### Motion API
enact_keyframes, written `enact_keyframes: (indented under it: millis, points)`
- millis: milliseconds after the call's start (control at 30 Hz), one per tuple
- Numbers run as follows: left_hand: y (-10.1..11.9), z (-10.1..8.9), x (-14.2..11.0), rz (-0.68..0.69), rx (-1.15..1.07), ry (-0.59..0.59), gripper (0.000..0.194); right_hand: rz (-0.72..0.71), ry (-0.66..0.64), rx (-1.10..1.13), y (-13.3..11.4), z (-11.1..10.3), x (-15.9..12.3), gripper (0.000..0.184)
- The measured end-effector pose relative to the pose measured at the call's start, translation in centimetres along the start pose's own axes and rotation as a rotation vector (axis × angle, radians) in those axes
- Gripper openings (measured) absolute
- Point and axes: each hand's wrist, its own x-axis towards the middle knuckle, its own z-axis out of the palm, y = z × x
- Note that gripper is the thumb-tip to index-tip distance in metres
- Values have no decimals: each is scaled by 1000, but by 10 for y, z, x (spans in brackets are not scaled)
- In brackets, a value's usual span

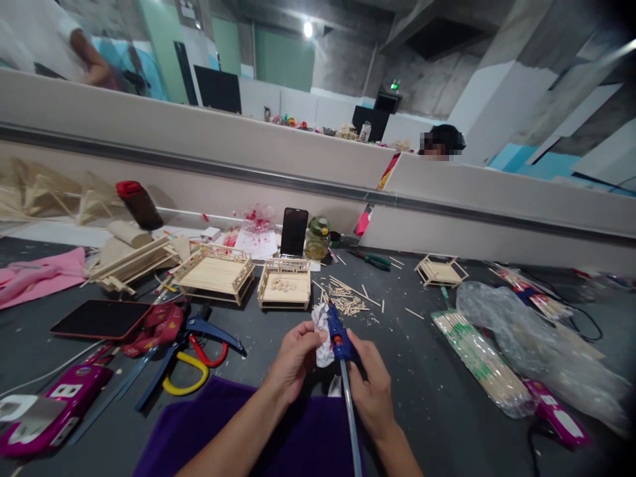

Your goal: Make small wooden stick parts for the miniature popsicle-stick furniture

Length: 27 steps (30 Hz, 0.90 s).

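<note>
My right hand (366, 377) is wrapped round a blue hot glue gun (338, 332), whose nozzle points away from me. A long clear glue stick (350, 417) runs out of its back end toward me. In my left hand (294, 358) a crumpled white tissue (324, 344) is pinched between thumb and fingers, close against the gun's left side. Just beyond the nozzle lies a pile of short cut wooden sticks (348, 301). A small wooden stick-built tray (284, 286) with little pieces on it stands past my left hand.
To the left are a larger stick-built frame (213, 275), blue cutters (199, 328), yellow-handled scissors (185, 374) and a dark tablet (102, 319). A phone (294, 232) stands upright at the back. Bagged sticks (481, 361) and a small stick frame (441, 270) lie right. A low partition (223, 172) borders the desk.
</note>
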Motion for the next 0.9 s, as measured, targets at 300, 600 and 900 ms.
enact_keyframes:
  millis: [300, 600, 900]
  points:
    - [1, 0, -8, 377, 153, 135, 31, -84, 93, -97, -1, 6, 2, 46]
    - [17, 2, -8, 478, 522, 88, 20, -302, 64, -208, -1, -9, 7, 56]
    - [-2, 1, 0, 131, 150, 10, 20, -58, 118, 70, -7, 3, 0, 42]
